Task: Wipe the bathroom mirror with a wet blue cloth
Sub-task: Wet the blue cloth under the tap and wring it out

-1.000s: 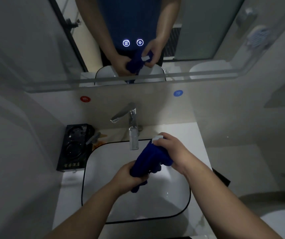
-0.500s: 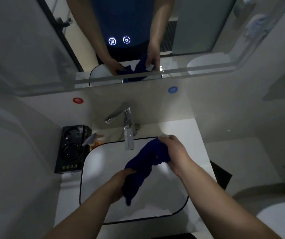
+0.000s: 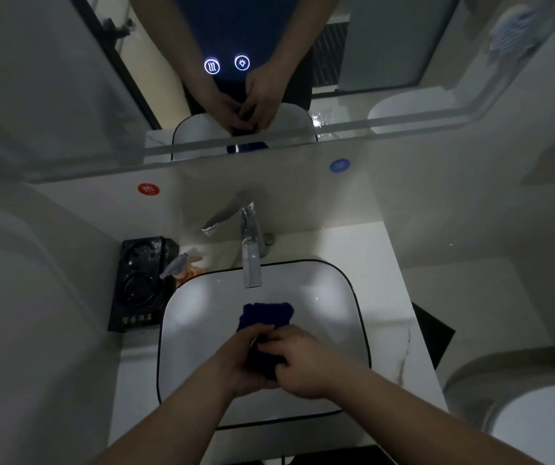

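The dark blue cloth [image 3: 267, 316] is bunched between both my hands above the white basin [image 3: 331, 293]. My left hand [image 3: 240, 362] grips its lower part from the left, and my right hand [image 3: 298, 360] grips it from the right, the two hands close together. A folded end of the cloth sticks out beyond my fingers toward the tap. The bathroom mirror [image 3: 68, 78] fills the upper part of the view and reflects both hands on the cloth.
A chrome tap [image 3: 251, 243] stands behind the basin. A black tray [image 3: 140, 283] and a pump bottle [image 3: 185, 268] sit on the counter at the left. Two lit touch icons [image 3: 226, 64] glow on the mirror. A toilet [image 3: 531, 414] is at the lower right.
The stretched-out cloth has been gathered up; my hands have come together and moved nearer to me over the basin.
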Motion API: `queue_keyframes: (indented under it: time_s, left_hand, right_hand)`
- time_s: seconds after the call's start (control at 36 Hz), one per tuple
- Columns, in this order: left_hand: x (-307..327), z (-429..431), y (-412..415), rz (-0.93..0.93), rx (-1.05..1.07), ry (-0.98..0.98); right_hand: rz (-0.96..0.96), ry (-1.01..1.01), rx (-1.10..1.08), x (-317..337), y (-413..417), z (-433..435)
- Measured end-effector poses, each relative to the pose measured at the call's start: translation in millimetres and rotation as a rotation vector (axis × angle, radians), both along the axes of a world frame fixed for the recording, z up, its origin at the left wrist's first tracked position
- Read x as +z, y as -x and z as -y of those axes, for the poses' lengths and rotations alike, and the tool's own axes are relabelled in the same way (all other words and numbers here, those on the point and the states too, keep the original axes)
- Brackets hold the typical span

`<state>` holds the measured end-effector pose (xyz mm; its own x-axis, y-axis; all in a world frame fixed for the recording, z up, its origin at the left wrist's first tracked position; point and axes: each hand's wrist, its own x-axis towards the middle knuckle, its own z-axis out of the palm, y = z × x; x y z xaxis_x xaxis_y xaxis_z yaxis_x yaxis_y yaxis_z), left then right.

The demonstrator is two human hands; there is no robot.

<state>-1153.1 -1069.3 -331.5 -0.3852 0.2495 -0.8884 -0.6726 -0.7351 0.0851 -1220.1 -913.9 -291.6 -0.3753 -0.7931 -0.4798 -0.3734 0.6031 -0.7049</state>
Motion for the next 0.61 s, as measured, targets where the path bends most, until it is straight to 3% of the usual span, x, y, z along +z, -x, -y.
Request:
queue_keyframes:
  time_s: [0.08, 0.14, 0.28, 0.33, 0.47, 0.61]
  left_hand:
    - [2, -8, 0, 0.027, 0.112, 0.029]
    - [7, -9, 2, 0.005, 0.113, 0.023]
    - [20, 3, 8, 0.054, -0.035, 0.144]
    - [19, 11, 5, 0.079, -0.097, 0.219]
    - [23, 25, -12, 0.033, -0.316, 0.325]
    - [37, 32, -16, -0.051, -0.619, 0.338]
  right_hand:
    - [0.105, 0.011, -0.062, 2, 9, -5]
    - [0.030, 0.065, -0.154, 1, 10, -9]
    - [-0.134, 0.288, -0.665, -17, 1, -10]
    - [-0.241, 0.264, -0.572, -14, 4, -9]
    - [-0.440, -0.037, 0.028, -26, 9, -11]
    - [-0.477, -0.002, 0.192, -38, 26, -4]
